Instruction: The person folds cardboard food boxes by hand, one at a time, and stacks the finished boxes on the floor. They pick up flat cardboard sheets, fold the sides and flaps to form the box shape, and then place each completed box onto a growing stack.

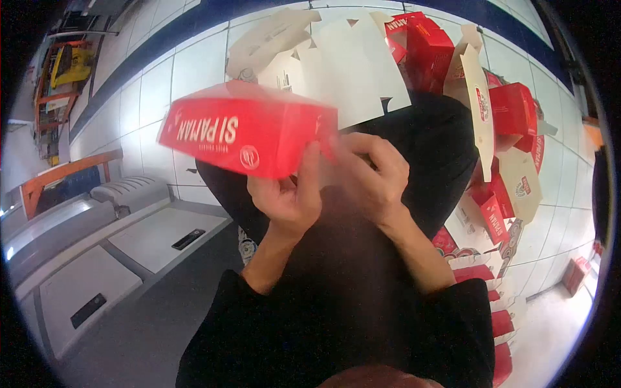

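Note:
In front of my body is a red cardboard food box (220, 132) with white "SI PAMAN" lettering, lettering upside down in view and edges blurred by motion. My left hand (288, 197) grips its lower right corner, thumb on the end panel and fingers underneath. Against the box's right end, the curled fingers of my right hand (375, 171) pinch the edge; their tips are partly blurred. Beyond my knees lie flat white carton blanks (356, 68), unfolded, with a beige blank (272, 39) behind them.
Red boxes (430, 55) and part-folded cartons (479, 97) pile up on the tiled floor to my right. Nested red boxes (501, 323) line up near my right elbow. At left stands a grey chest (149, 239) with white lids, near an orange wooden frame (71, 171).

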### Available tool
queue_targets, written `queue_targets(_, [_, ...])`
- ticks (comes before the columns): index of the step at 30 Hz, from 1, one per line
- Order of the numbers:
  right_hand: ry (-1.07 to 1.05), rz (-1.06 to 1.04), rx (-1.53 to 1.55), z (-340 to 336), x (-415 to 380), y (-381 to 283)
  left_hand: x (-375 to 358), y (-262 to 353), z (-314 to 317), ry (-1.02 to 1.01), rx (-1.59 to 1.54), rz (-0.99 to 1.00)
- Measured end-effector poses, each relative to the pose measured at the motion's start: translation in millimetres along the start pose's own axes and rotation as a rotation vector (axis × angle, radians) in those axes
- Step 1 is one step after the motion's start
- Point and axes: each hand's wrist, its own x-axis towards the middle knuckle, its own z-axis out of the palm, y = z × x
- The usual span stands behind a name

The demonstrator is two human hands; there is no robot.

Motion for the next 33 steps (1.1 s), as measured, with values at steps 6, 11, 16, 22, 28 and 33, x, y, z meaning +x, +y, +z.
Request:
queue_targets(6, [0.008,0.126,0.048,-15,3,-4,-10,-11,8,-0.143,-0.08,-0.034])
queue_targets(11, [0.019,0.154,0.055,-19,7,-4,-9,-3,11,-0.118,-0.298,-0.348])
queue_targets(16, [-0.072,0.028,0.022,-19,8,3,14,5,6,-0.084,-0.442,-0.429])
queue_targets(22, [-0.045,0.101,0.039,-26,12,1,11,4,7,-0.242,-0.311,-0.293])
queue_targets(28, [0.055,0.233,0.146,-26,13,-5,-4,-10,10,-0.245,-0.33,-0.276])
queue_targets(33, [-0.008,0.233,0.173,-29,16,1,-5,-17,4,-0.36,-0.226,-0.246])
